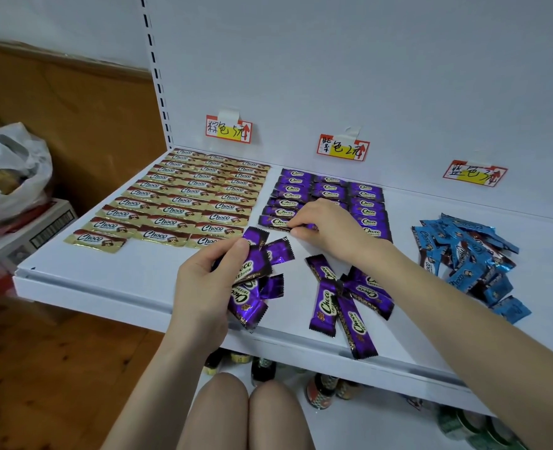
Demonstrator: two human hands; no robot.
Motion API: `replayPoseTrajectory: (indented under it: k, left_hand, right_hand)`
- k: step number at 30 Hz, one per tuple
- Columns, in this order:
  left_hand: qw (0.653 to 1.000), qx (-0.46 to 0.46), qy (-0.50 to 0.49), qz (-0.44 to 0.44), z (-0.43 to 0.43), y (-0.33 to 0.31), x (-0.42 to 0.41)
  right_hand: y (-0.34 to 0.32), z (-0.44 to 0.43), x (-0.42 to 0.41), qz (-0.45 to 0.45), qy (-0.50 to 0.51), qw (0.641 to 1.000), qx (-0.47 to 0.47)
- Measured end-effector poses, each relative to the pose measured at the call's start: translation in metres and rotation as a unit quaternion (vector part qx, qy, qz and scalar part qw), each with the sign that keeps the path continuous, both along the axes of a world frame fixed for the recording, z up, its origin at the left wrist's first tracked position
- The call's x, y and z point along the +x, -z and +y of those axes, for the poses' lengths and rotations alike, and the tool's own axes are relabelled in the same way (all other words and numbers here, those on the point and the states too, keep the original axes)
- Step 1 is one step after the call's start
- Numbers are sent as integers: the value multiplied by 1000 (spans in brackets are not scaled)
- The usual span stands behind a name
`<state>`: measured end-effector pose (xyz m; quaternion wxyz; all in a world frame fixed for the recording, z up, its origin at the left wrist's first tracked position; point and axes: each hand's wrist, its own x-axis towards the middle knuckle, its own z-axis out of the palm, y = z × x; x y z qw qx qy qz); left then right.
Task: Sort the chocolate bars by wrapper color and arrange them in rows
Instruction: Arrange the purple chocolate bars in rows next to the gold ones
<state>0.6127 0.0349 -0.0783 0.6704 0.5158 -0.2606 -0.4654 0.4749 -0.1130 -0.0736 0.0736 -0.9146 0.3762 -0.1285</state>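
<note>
Purple bars [253, 271] held, blue heap [466, 254] R, bag [12, 170]

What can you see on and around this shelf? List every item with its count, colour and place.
Gold foil-wrapped chocolate bars: roughly thirty, gold, neat rows, left.
Purple foil-wrapped bars in rows: about twenty, purple, middle.
Loose purple bars: several, front.
Blue-wrapped bars: heap, uncounted, right.
Paper price labels: three, red-yellow, back panel.
White metal shelf: one.
White plastic bag: one, far left.
Left hand: grips purple bunch.
Right hand: pinches front-row purple bar.
</note>
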Motion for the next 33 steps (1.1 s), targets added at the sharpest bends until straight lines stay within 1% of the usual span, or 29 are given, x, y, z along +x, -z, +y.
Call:
replayPoseTrajectory:
  k: [2, 6, 10, 15, 20, 33]
  left_hand:
    - [1000, 2, 0, 0, 0, 1, 1]
    - [1000, -4, 0, 2, 0, 1, 1]
    - [1000, -10, -2, 5, 1, 0, 0]
    - [1000, -10, -1, 9, 0, 0, 0]
    - [1000, -11, -3, 6, 0, 1, 1]
    - [1000, -10, -2, 5, 0, 3, 1]
  right_hand:
    - [2, -1, 0, -2, -4, 1000, -6]
    - [3, -4, 4, -36, -19, 999, -33]
    - [5, -7, 12, -38, -38, 998, -41]
    - [11, -13, 14, -43, -49, 998, -8]
    - [12, -14, 13, -44, -39, 998, -4]
    - [11, -13, 14, -39, -48, 998, 0]
